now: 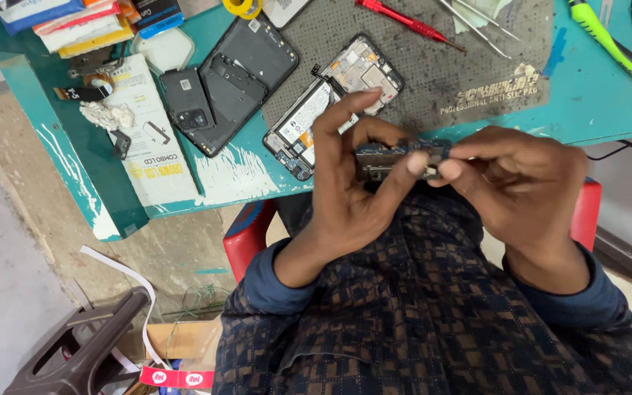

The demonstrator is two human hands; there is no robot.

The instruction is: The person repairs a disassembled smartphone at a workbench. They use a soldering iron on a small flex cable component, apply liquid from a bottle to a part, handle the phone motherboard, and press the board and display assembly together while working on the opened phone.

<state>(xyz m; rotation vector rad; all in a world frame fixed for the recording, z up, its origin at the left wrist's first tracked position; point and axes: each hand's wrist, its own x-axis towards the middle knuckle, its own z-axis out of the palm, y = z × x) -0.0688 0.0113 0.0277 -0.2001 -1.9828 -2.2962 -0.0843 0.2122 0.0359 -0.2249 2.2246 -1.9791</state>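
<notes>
blue slim circuit board (402, 155), pinched by both hands' fingers (418, 162)

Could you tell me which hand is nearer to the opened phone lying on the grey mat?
Left. The left hand overlaps the opened phone; the right hand is off to its right.

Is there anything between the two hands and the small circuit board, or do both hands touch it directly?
Nothing visible stands between them. The left hand and the right hand both pinch the circuit board directly with bare fingertips, above the lap. The opened phone lies apart, behind on the table.
</notes>
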